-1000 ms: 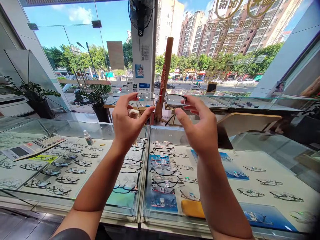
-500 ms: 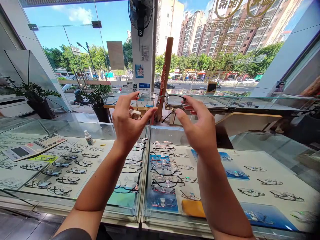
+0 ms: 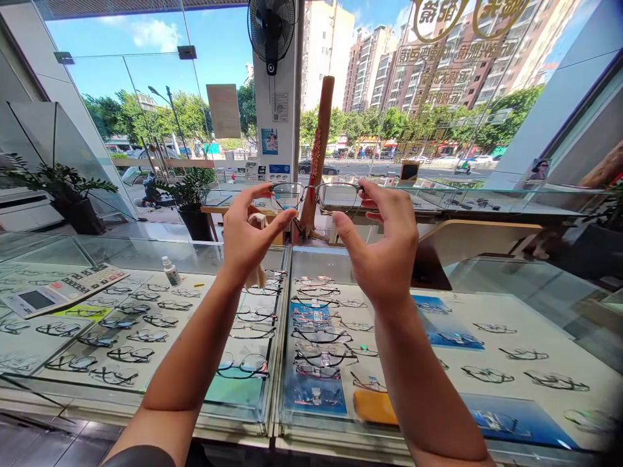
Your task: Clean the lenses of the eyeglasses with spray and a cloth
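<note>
The left hand [image 3: 250, 237] and the right hand [image 3: 377, 243] each form a narrow grip, with the fingertips pinched on the outer edges of a pair of thin, dark metal-rimmed eyeglasses [image 3: 311, 192] with clear lenses, and the thumbs sit just below the lenses. The eyeglasses are held level between the hands, well above the desk, with a thin dark temple arm [image 3: 298, 227] angled down near the left thumb. A pale cloth [image 3: 257, 277] appears to be tucked into the left hand and hangs below it. Under the forearms lies a glass-topped display desk [image 3: 280, 415], split into two sections by a metal divider, with rows of eyeglass frames [image 3: 321, 334] laid out on white mats and blue cards [image 3: 455, 340]. A yellow pouch [image 3: 374, 407] lies at its front below the right forearm. On the glass left of the hands stand a small white bottle [image 3: 171, 271] and a flat calculator [image 3: 63, 292]. Beyond the eyeglasses rise a tall wooden post with red carving [image 3: 316, 155] and a black wall fan [image 3: 271, 32], beside a potted plant [image 3: 187, 201] at the window.
</note>
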`<control>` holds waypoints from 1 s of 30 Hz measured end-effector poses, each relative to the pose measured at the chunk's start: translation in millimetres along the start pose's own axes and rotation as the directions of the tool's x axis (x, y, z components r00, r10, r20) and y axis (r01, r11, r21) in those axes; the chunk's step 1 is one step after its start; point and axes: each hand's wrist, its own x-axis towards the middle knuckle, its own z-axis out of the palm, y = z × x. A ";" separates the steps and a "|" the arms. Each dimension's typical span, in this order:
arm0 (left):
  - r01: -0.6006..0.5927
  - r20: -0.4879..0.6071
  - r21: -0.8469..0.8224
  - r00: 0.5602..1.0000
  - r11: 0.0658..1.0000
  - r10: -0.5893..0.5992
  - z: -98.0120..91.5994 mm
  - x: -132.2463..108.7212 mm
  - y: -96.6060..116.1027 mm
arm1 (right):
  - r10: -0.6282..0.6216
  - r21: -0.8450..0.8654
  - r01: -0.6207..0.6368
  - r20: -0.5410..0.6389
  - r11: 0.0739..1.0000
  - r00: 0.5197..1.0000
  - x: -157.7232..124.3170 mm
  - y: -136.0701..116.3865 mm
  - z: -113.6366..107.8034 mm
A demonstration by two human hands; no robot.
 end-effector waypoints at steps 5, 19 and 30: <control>-0.028 -0.023 0.063 0.999 0.998 0.030 0.7 -1.5 -1.6 | 0.045 0.020 -0.046 0.060 0.999 0.997 -0.1 -4.6 -3.1; -0.159 -0.157 0.171 0.970 0.972 0.187 7.2 -5.9 -8.4 | 0.021 0.068 -0.026 0.074 0.997 0.997 -1.1 2.4 6.9; -0.189 -0.219 0.217 0.947 0.958 0.237 9.9 -17.2 -9.0 | 0.086 0.350 -0.134 0.150 0.927 0.985 -3.3 39.6 31.0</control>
